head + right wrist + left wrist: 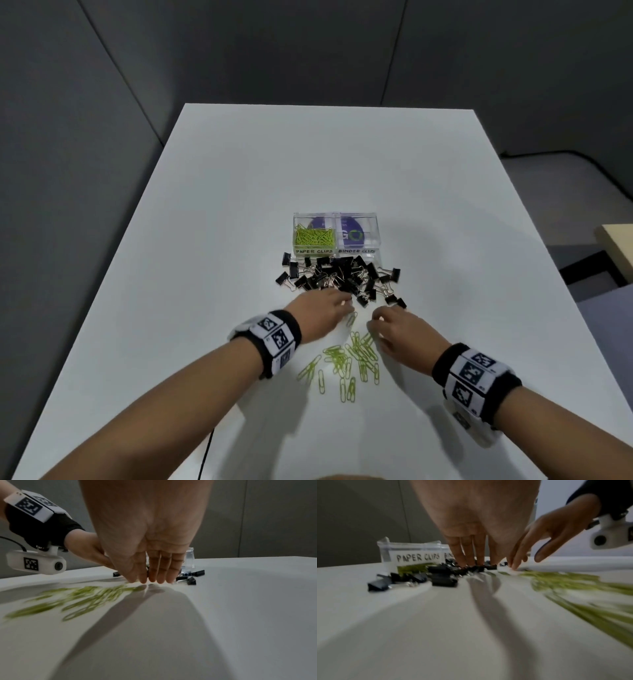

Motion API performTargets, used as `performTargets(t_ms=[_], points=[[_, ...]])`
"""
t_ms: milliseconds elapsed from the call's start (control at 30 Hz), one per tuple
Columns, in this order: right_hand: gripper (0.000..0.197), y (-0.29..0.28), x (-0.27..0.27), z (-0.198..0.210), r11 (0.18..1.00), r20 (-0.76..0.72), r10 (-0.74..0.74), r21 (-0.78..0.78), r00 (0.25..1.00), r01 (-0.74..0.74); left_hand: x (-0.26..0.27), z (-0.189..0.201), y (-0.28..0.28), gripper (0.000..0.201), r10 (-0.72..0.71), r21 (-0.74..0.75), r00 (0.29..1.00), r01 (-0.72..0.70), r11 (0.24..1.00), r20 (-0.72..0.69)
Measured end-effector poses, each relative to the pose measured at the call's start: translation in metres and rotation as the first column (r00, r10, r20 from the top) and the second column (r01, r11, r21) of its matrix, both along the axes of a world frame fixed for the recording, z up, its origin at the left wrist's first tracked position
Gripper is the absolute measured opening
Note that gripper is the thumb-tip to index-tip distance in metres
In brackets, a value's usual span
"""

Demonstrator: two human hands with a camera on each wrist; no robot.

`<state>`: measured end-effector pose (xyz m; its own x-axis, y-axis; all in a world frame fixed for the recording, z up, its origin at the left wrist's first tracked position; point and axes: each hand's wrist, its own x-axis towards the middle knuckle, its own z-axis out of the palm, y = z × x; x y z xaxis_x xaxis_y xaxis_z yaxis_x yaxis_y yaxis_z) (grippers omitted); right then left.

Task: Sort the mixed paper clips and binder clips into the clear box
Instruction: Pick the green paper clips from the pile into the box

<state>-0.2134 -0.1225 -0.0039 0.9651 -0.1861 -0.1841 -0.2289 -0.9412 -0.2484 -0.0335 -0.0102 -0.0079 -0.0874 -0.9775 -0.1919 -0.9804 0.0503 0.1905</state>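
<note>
A clear two-part box (pixel 335 234) stands mid-table, labelled PAPER CLIPS (pixel 418 557) and BINDER CLIPS. Its left part holds green paper clips (pixel 313 236); its right part holds no clips. Black binder clips (pixel 339 279) lie heaped just in front of the box. Loose green paper clips (pixel 346 359) are spread nearer to me. My left hand (pixel 329 308) has straight fingers (pixel 467 555) touching the near edge of the binder clips. My right hand (pixel 394 329) has straight fingers (pixel 157 573) down on the table at the far end of the loose paper clips. Neither hand holds anything.
The white table (pixel 205 240) stretches out on every side of the box and clips. A dark cable (pixel 205 452) runs off the near edge. Grey partition walls stand behind and to the left.
</note>
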Motion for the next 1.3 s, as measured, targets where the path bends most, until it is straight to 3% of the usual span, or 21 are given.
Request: performTargets(t_ms=[133, 233, 367, 600, 800, 933, 1033, 1200, 1300], points=[[0.032, 0.018, -0.013, -0.008, 1.000, -0.042, 0.008, -0.010, 0.999, -0.009, -0.013, -0.014, 0.021, 0.041, -0.001, -0.013, 1.000, 0.001, 1.000, 0.024], [0.043, 0.029, -0.016, -0.003, 0.996, -0.137, 0.041, 0.081, 0.990, -0.030, -0.014, -0.019, 0.039, 0.041, -0.074, -0.091, 0.996, 0.078, 0.993, 0.047], [0.036, 0.031, -0.016, 0.001, 0.988, -0.084, 0.056, 0.146, 0.995, -0.044, -0.010, -0.020, 0.062, 0.029, -0.084, -0.187, 0.995, 0.093, 0.978, 0.057], [0.047, 0.033, 0.025, -0.001, 0.997, 0.000, 0.065, 0.049, 0.998, -0.065, -0.010, -0.023, 0.082, 0.049, -0.047, -0.014, 0.999, 0.047, 0.999, 0.003], [0.034, 0.032, 0.042, 0.007, 0.995, 0.043, 0.072, -0.077, 0.996, -0.069, -0.006, -0.021, 0.098, 0.065, -0.008, 0.009, 1.000, 0.008, 1.000, -0.002], [0.051, 0.041, 0.037, 0.001, 0.991, -0.137, 0.125, -0.038, 0.983, -0.132, -0.012, -0.021, 0.101, 0.056, -0.034, -0.037, 0.999, 0.034, 0.999, 0.002], [0.053, 0.043, 0.030, -0.002, 0.982, -0.120, 0.185, -0.019, 0.975, -0.189, -0.020, -0.020, 0.094, 0.053, 0.024, -0.056, 1.000, -0.025, 0.998, -0.007], [0.062, 0.041, 0.003, -0.006, 0.959, -0.097, 0.280, -0.021, 0.955, -0.283, -0.032, -0.008, 0.084, 0.044, 0.213, 0.162, 0.967, -0.189, 0.969, -0.144], [0.073, 0.034, -0.013, -0.007, 0.972, -0.060, 0.236, 0.008, 0.970, -0.235, -0.041, -0.003, 0.079, 0.042, 0.219, 0.126, 0.961, -0.199, 0.972, -0.172]])
